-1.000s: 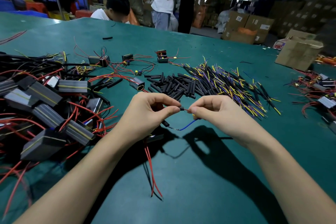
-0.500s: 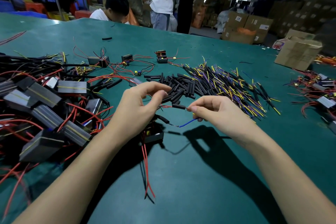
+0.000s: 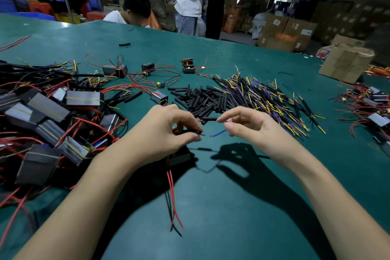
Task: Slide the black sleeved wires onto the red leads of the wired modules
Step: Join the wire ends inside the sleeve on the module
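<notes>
My left hand (image 3: 164, 135) pinches a black sleeved wire with a bare blue tip (image 3: 218, 133) between thumb and forefinger, just above the green table. Under that hand sits a dark wired module (image 3: 180, 157); its red leads (image 3: 174, 202) trail toward me. A short black sleeve (image 3: 210, 119) sits on a thin red lead between my hands. My right hand (image 3: 251, 129) hovers beside it with fingers spread, its forefinger tip touching the sleeve's right end and the thumb apart from it.
A heap of grey modules with red leads (image 3: 48, 112) fills the left side. Loose black sleeves (image 3: 206, 99) and a spread of yellow and purple tipped wires (image 3: 266, 99) lie behind my hands. More modules (image 3: 371, 110) and a cardboard box (image 3: 346, 63) are at the right. People stand at the far edge.
My left hand let go near the right fingertips and dropped to pinch the blue-tipped wire. My right hand's pinch loosened and its fingers spread. The black sleeve now shows between the hands.
</notes>
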Motion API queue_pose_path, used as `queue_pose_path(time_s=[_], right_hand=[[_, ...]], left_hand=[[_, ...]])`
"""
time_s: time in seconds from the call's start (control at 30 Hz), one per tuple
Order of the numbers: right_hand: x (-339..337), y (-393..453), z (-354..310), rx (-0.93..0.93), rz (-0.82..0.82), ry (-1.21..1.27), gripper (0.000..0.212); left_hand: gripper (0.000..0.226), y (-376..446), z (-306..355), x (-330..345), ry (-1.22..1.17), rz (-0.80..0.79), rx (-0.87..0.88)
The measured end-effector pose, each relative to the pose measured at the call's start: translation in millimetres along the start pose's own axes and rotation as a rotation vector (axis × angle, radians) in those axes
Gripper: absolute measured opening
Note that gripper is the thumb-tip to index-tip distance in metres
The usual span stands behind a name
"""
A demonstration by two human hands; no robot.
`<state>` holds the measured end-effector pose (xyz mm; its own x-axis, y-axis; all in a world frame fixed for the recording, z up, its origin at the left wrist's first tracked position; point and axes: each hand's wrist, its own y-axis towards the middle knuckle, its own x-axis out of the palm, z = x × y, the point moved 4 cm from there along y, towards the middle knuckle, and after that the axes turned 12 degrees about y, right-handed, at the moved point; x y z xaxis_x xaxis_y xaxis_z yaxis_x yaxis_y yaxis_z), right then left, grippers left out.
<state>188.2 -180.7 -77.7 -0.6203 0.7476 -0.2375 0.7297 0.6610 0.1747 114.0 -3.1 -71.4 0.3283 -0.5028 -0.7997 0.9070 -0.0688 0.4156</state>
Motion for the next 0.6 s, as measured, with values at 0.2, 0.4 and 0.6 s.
queue_pose_path(time_s=[0.2,0.4,0.6], right_hand=[[10.2,0.3,0.0,-0.044,-0.023,-0.077,0.014],[10.6,2.3,4.8,-0.037,-0.017,-0.078,0.009],[10.6,4.8,9.3,-0.003,-0.018,-0.145,0.006]], left_hand=[[0.011,0.4,-1.3,-0.5,-0.02,0.114,0.002],[0.013,1.1,6.8,2.2,-0.057,0.159,0.102],[0.012,1.9,13.6,11.6,0.02,0.128,0.176]])
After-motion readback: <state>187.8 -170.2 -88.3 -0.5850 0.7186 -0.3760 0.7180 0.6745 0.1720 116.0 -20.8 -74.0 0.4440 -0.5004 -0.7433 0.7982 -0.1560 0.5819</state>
